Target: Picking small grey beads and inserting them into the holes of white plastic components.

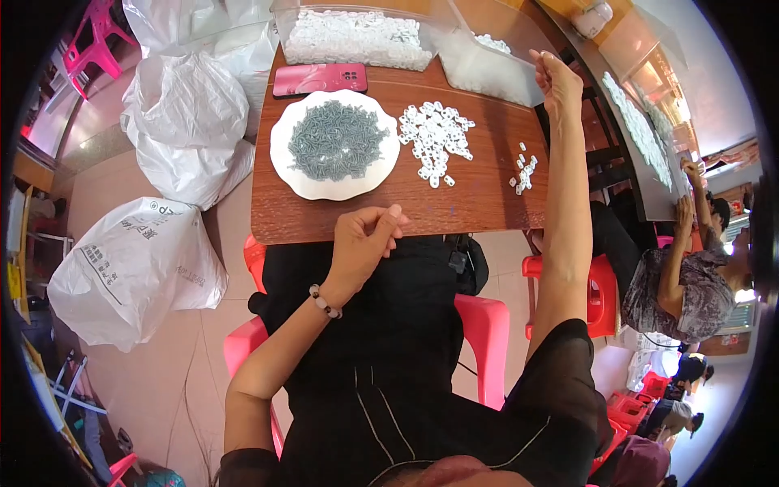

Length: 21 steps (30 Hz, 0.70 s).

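Left grip (pixel 363 242) is hovering at the near edge of the brown surface (pixel 479 195), its thumb pressing against curled fingers; whether it is pinching a small part, I cannot tell. Just beyond it, a white scalloped plate (pixel 281 158) is carrying a heap of grey pins (pixel 337 142), with a pink phone (pixel 320 79) lying behind. Beyond this grip and rightward, a pile of white pieces (pixel 434 138) is lying loose. Right grip (pixel 560 85) is hanging beside a clear bin (pixel 487 77), fingers curled; whether its fingertips are meeting or holding anything is not showing. Nearer the body than it, a small cluster (pixel 522 172) of similar pieces is lying. Farther left, another bin (pixel 357 58) is holding many more.
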Tool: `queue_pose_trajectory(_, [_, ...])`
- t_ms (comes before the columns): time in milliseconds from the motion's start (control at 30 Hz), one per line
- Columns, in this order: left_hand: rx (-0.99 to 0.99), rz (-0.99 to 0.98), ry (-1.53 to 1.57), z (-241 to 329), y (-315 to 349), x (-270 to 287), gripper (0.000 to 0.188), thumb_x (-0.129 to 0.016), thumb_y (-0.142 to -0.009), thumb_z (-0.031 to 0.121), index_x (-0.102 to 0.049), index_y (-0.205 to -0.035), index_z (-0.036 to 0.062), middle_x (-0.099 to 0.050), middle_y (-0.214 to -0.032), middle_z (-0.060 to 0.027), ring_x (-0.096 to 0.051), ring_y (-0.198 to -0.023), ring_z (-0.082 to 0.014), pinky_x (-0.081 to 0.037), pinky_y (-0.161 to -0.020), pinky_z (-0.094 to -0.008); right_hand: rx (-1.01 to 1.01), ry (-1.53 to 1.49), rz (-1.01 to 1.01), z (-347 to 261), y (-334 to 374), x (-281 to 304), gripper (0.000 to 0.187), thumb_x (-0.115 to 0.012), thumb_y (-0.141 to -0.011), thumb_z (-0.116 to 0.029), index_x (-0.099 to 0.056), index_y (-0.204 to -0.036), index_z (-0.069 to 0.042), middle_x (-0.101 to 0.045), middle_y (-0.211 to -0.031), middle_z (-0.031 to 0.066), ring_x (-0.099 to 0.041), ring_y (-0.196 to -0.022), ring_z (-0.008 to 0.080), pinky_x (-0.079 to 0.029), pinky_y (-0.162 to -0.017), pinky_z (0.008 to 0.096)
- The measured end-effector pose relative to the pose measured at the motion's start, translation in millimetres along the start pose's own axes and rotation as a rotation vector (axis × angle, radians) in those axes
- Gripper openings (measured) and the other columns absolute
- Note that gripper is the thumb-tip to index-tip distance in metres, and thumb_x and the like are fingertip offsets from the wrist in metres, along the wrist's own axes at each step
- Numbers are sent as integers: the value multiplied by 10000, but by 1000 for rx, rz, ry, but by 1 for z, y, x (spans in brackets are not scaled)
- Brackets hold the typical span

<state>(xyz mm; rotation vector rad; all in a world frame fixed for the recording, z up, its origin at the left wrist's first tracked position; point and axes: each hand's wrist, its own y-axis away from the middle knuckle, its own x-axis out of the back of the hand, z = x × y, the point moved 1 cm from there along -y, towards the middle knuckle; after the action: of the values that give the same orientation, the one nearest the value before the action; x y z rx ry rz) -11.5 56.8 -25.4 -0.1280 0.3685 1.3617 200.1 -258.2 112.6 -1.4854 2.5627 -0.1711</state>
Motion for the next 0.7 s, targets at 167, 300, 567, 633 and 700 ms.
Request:
queue_pose_trajectory(167, [6,-2,5,0,-2,0,328,-600,-941,273,-695,-855,-29,-593,-668,1,-498,-541,-27,-392,-473,-171,-32,108,-51,4,-37,-2,232,-644,-870,-135,-637,-1018,43,-694,-892,113,-577,-671,91,-497,-586,215])
queue_pose_trajectory(300, [18,-16,8,-1,-2,0,320,-600,-940,264,-691,-860,-32,-596,-668,-3,-502,-541,-27,-395,-472,-174,-77,166,-52,17,-42,-5,442,-659,-866,-149,-531,-1234,59,-655,-892,104,-579,-660,97,-536,-601,242])
queue_pose_trajectory(567, [18,-22,5,-2,-2,1,314,-603,-938,261,-691,-862,-31,-600,-665,-6,-509,-543,-27,-400,-472,-174,36,217,-163,14,-29,-8,520,-632,-889,-173,-461,-1350,-5,-641,-879,51,-583,-690,90,-536,-645,251])
queue_pose_trajectory(633, [11,-25,1,-2,-2,0,317,-605,-938,266,-691,-865,-30,-601,-664,-7,-509,-543,-27,-401,-473,-173,44,243,-174,13,-26,-9,477,-623,-895,-182,-500,-1323,-10,-654,-889,49,-581,-699,87,-531,-662,250])
queue_pose_trajectory(700, [17,-20,5,-3,-1,1,319,-606,-938,269,-692,-865,-29,-602,-664,-7,-509,-542,-26,-401,-473,-172,4,205,-243,13,-22,-12,320,-606,-906,-216,-635,-1162,-27,-682,-898,43,-571,-707,76,-506,-666,236])
